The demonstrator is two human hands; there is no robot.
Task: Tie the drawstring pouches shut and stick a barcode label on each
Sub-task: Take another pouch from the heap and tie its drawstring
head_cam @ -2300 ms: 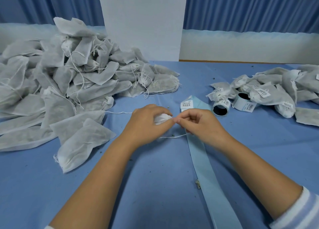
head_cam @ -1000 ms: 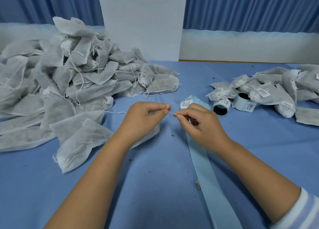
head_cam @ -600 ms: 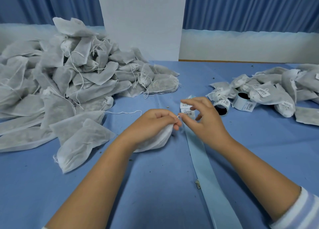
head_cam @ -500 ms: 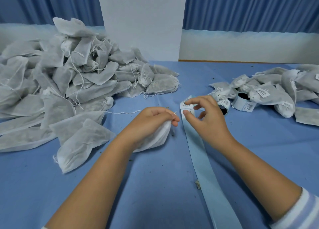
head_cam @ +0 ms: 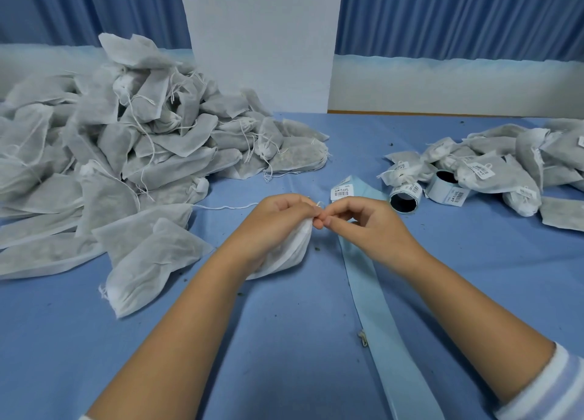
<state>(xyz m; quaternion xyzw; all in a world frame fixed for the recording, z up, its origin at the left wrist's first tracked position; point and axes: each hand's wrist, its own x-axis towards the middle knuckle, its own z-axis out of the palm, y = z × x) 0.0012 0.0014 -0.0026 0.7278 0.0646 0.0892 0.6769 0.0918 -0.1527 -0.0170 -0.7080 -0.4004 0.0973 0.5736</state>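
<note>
At the middle of the blue cloth-covered table (head_cam: pixel 284 356), the left hand (head_cam: pixel 278 226) curls its fingers round the gathered neck of a white non-woven drawstring pouch (head_cam: pixel 286 255), whose body lies on the cloth beneath the wrist. Fingertips meeting those of the left, the right hand (head_cam: pixel 369 226) pinches the pouch's thin white drawstring (head_cam: pixel 319 204) between thumb and forefinger, its other fingers curled in. A long pale blue label backing strip (head_cam: pixel 379 309) runs under the right hand, with a white barcode label (head_cam: pixel 341 192) at its far end. Two small label rolls (head_cam: pixel 407 189) lie just beyond the right hand. A large heap of grey-white pouches with trailing strings (head_cam: pixel 132 147) fills the left side, and a smaller pile of tied, labelled pouches (head_cam: pixel 493 169) lies at the right.
</note>
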